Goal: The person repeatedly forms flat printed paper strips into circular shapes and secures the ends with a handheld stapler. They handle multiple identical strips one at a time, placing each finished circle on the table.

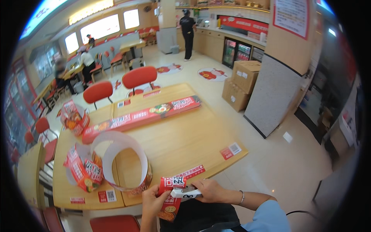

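Head view: at the desk's (185, 143) near edge, the left hand (152, 199) pinches a red printed strip (170, 193) while the right hand (208, 190) presses a white stapler (186, 192) onto it (mid-fastening, apparently). Three finished-looking rings (123, 162) sit left; long strips (143, 115) lie farther off, unworked.

Worktop (185, 143): 1 long red printed strip (143, 115); 1 white paper ring (125, 162); 2 folded red card pcs, 1 at far left edge (73, 118), 1 nearer (83, 170). In hands: 1 red strip (170, 195), 1 white stapler (186, 192). Red chairs close by: 2, (139, 77) & (98, 92). Cardboard boxes on floor: 2, (245, 74) & (234, 94).
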The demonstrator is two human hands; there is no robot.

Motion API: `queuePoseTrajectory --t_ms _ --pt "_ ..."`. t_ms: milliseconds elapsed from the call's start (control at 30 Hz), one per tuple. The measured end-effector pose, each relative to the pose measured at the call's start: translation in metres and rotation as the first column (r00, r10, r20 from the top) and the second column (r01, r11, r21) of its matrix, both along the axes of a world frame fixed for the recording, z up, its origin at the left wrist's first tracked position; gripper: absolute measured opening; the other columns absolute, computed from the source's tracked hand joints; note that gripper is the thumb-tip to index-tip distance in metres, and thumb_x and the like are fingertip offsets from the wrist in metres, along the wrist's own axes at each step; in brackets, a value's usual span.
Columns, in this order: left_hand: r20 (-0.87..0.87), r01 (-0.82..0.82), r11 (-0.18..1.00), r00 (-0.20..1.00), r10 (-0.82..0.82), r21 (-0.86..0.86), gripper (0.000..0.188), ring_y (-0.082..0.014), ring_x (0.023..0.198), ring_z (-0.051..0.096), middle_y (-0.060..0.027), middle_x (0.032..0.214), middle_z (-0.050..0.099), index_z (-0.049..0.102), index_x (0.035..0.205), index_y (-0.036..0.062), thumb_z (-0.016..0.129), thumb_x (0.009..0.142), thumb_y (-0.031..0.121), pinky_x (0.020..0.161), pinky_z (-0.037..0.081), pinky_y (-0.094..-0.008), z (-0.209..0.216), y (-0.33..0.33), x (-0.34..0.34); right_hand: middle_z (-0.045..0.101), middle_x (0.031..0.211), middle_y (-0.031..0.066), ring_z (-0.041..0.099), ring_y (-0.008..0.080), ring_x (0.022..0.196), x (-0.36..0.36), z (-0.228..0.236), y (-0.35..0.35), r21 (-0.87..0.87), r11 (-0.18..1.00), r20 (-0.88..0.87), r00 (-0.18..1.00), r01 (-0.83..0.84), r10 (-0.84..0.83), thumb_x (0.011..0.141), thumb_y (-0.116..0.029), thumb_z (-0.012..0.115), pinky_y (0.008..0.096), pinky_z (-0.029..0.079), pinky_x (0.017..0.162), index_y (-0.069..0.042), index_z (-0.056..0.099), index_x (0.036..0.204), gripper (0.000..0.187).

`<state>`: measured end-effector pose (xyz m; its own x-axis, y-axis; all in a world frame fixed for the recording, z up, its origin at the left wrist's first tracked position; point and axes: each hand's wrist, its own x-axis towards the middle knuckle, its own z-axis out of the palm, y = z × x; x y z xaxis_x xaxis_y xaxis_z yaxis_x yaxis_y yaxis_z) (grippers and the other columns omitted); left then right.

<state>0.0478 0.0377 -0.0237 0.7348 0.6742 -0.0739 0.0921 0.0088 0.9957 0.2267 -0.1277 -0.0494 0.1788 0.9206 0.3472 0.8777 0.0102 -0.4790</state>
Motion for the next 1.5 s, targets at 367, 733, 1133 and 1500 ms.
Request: queuePoseTrajectory --t_ms 367,733,1133,1500 --pt "0.079 0.013 1.0 0.997 -0.015 0.022 0.017 -0.0058 0.072 0.063 -0.0059 0.085 0.071 0.067 0.099 -0.0055 0.068 0.082 -0.003 0.063 0.051 -0.0216 0.005 -0.004 0.006 0.064 0.089 0.0171 0.065 0.0342 0.082 0.005 0.017 -0.005 -0.112 0.994 0.014 1.0 -0.01 0.012 0.069 -0.019 0.076 0.0411 0.053 0.068 -0.004 0.054 0.106 0.046" --pt "0.16 -0.047 0.98 0.987 0.016 0.193 0.019 -0.0056 0.07 0.062 -0.0056 0.079 0.071 0.069 0.098 -0.0024 0.068 0.079 0.0 0.062 0.05 -0.0242 0.008 -0.004 0.024 0.064 0.094 0.0186 0.064 0.0372 0.082 0.018 0.024 0.001 -0.105 0.991 0.118 0.991 0.083 -0.07 0.073 -0.024 0.072 0.0439 0.053 0.068 -0.003 0.058 0.109 0.043" --pt "0.118 0.129 0.973 0.987 -0.108 -0.193 0.023 -0.0098 0.072 0.067 -0.009 0.091 0.07 0.063 0.109 -0.0036 0.063 0.086 0.003 0.062 0.055 -0.0243 0.039 0.017 0.065 0.06 0.085 0.0088 0.061 0.0267 0.08 0.133 0.015 -0.033 -0.075 0.935 0.537 0.804 0.348 -0.256 0.065 -0.039 0.081 0.0383 0.045 0.07 -0.008 0.057 0.104 0.055" --pt "0.205 -0.087 0.704 0.975 -0.085 0.705 0.028 -0.0057 0.082 0.063 -0.0006 0.094 0.068 0.065 0.11 0.0012 0.072 0.083 0.008 0.071 0.053 -0.0223 0.215 0.064 0.092 0.054 0.118 0.0175 0.051 0.0361 0.111 0.155 0.055 0.031 0.176 0.961 0.39 0.882 0.213 -0.266 0.076 -0.023 0.073 0.045 0.04 0.094 -0.002 0.054 0.115 0.049"
